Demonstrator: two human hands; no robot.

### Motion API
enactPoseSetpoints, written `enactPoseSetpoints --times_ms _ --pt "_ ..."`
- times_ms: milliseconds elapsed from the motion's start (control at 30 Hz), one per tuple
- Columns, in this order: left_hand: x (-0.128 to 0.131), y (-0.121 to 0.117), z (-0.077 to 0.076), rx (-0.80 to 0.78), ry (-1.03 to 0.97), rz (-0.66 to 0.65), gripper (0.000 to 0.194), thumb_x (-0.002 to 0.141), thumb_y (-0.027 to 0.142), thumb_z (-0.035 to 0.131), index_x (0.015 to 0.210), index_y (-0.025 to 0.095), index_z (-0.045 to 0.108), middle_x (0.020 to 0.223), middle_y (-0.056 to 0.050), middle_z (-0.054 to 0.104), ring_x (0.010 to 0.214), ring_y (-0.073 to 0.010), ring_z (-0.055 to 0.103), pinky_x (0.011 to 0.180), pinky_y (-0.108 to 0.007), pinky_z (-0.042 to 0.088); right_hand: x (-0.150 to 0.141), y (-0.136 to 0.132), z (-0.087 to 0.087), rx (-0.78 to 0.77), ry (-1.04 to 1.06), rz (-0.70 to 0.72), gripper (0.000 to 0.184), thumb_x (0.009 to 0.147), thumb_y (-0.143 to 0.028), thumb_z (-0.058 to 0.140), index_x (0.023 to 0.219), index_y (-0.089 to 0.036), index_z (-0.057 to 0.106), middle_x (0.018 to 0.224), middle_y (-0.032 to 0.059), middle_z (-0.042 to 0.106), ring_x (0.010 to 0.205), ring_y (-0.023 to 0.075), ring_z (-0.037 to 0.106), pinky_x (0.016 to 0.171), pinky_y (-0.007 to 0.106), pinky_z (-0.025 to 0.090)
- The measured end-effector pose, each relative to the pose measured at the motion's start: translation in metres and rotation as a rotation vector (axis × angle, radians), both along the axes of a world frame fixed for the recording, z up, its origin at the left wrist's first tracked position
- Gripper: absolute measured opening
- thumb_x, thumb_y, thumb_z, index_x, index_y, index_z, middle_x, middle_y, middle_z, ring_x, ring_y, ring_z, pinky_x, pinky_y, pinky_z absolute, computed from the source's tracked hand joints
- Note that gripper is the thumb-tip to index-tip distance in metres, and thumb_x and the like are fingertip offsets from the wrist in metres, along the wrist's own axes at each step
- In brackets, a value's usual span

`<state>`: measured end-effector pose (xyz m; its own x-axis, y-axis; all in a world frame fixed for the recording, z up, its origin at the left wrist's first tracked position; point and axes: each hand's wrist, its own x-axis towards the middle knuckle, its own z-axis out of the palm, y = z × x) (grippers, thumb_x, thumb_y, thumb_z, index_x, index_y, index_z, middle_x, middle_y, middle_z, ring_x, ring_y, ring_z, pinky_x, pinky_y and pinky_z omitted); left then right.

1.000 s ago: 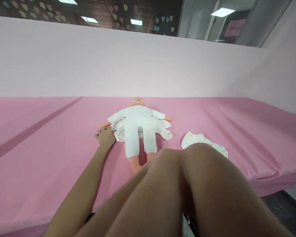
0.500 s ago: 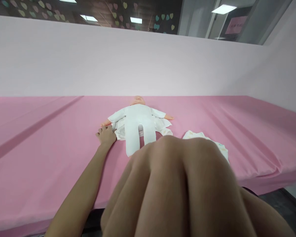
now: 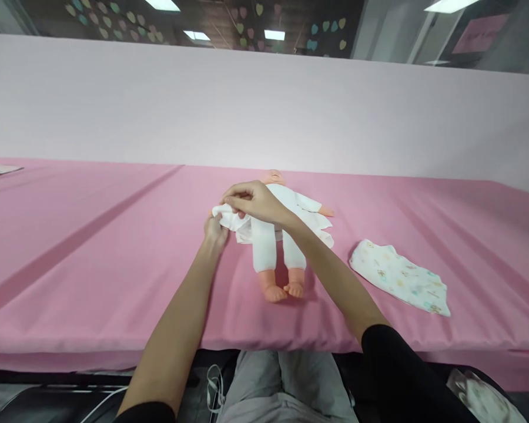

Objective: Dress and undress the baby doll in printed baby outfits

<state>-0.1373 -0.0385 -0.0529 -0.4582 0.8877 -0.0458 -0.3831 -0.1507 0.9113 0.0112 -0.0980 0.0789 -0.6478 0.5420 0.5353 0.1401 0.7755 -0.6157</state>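
A baby doll [image 3: 264,249] with a white body lies on its back, bare feet towards me. Beneath its torso a white baby shirt [image 3: 244,235] is spread, showing at both sides. At the doll's arm on the left, my left hand [image 3: 216,230] closes on the white sleeve cloth. My right hand [image 3: 258,201] reaches across the doll's chest to that same arm. Its fingers are curled together just over the sleeve, and what lies between them is hidden. The doll's other arm stretches out to the right.
The pink padded table [image 3: 114,264] backs onto a white wall [image 3: 247,106]. A folded printed baby garment [image 3: 399,276] lies to the doll's right. Part of a flat item [image 3: 0,169] shows at the far left. Below the front edge are a white cable [image 3: 214,388] and a crumpled pale bundle [image 3: 485,393].
My right hand has moved from close before the camera to the doll's left-side arm. My left hand now grips cloth there. The view has shifted, uncovering the doll's feet and the printed garment.
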Motion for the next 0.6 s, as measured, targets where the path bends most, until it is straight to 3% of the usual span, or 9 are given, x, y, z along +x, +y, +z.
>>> enactPoseSetpoints --times_ms 67,100,167,233,333,467,533,600 --pt "-0.003 0.003 0.001 0.028 -0.179 -0.077 0.023 0.084 0.005 0.033 0.088 0.015 0.054 0.098 -0.008 0.066 0.101 -0.0130 0.062 0.088 -0.024 0.050 -0.023 0.042 -0.026 0.097 -0.166 -0.331 0.026 0.084 -0.012 0.047 0.105 -0.011 0.062 0.090 0.0069 0.067 0.081 0.0154 0.062 0.075 0.028 0.049" --pt "-0.004 0.004 0.001 0.034 -0.232 -0.111 0.024 0.083 0.004 0.032 0.087 0.015 0.053 0.095 -0.008 0.066 0.102 -0.0126 0.062 0.089 -0.023 0.050 -0.032 0.061 -0.038 0.169 -0.285 -0.427 0.038 0.082 -0.006 0.044 0.117 -0.011 0.056 0.099 0.0094 0.066 0.091 0.0188 0.061 0.082 0.032 0.047" --pt "-0.006 0.002 0.004 0.044 -0.265 -0.139 0.026 0.080 0.003 0.033 0.085 0.016 0.054 0.088 -0.007 0.068 0.100 -0.0135 0.063 0.088 -0.025 0.051 -0.047 0.091 -0.060 0.265 -0.581 -0.477 0.054 0.080 0.000 0.043 0.132 -0.010 0.043 0.118 0.0148 0.060 0.106 0.0238 0.056 0.089 0.037 0.044" --pt "-0.006 -0.001 0.007 0.050 -0.250 -0.184 0.025 0.083 0.010 0.032 0.086 0.017 0.056 0.082 -0.007 0.068 0.095 -0.0171 0.065 0.084 -0.029 0.053 -0.058 0.110 -0.077 0.362 -0.770 -0.485 0.053 0.083 0.000 0.041 0.135 -0.011 0.039 0.128 0.0173 0.054 0.118 0.0272 0.048 0.099 0.045 0.034" --pt "-0.004 -0.008 0.013 -0.022 -0.031 -0.298 0.039 0.092 0.034 0.025 0.085 0.016 0.059 0.074 -0.009 0.067 0.080 -0.0208 0.067 0.071 -0.034 0.055 -0.067 0.127 -0.093 0.378 -0.835 -0.499 0.044 0.085 -0.005 0.047 0.128 -0.012 0.047 0.126 0.0171 0.055 0.120 0.0281 0.045 0.106 0.051 0.019" --pt "0.000 -0.013 0.012 -0.244 0.486 -0.242 0.034 0.089 0.039 0.038 0.073 0.016 0.058 0.058 -0.006 0.060 0.058 -0.0184 0.062 0.058 -0.032 0.050 -0.072 0.139 -0.101 0.324 -0.780 -0.532 0.031 0.081 -0.008 0.055 0.112 -0.014 0.058 0.124 0.0154 0.055 0.117 0.0274 0.043 0.102 0.047 0.024" --pt "0.000 -0.015 0.007 -0.270 0.616 -0.182 0.024 0.083 0.034 0.050 0.072 0.015 0.060 0.061 -0.007 0.061 0.063 -0.0209 0.063 0.061 -0.033 0.049 -0.070 0.143 -0.099 0.296 -0.713 -0.578 0.032 0.079 -0.011 0.058 0.111 -0.015 0.058 0.124 0.0152 0.053 0.118 0.0279 0.041 0.097 0.043 0.031" --pt "-0.002 -0.018 0.003 -0.246 0.694 -0.107 0.013 0.078 0.025 0.056 0.081 0.014 0.064 0.077 -0.010 0.067 0.085 -0.0254 0.064 0.074 -0.035 0.048 -0.062 0.147 -0.096 0.268 -0.639 -0.652 0.038 0.078 -0.017 0.060 0.116 -0.014 0.054 0.122 0.0157 0.052 0.115 0.0272 0.043 0.092 0.039 0.036"
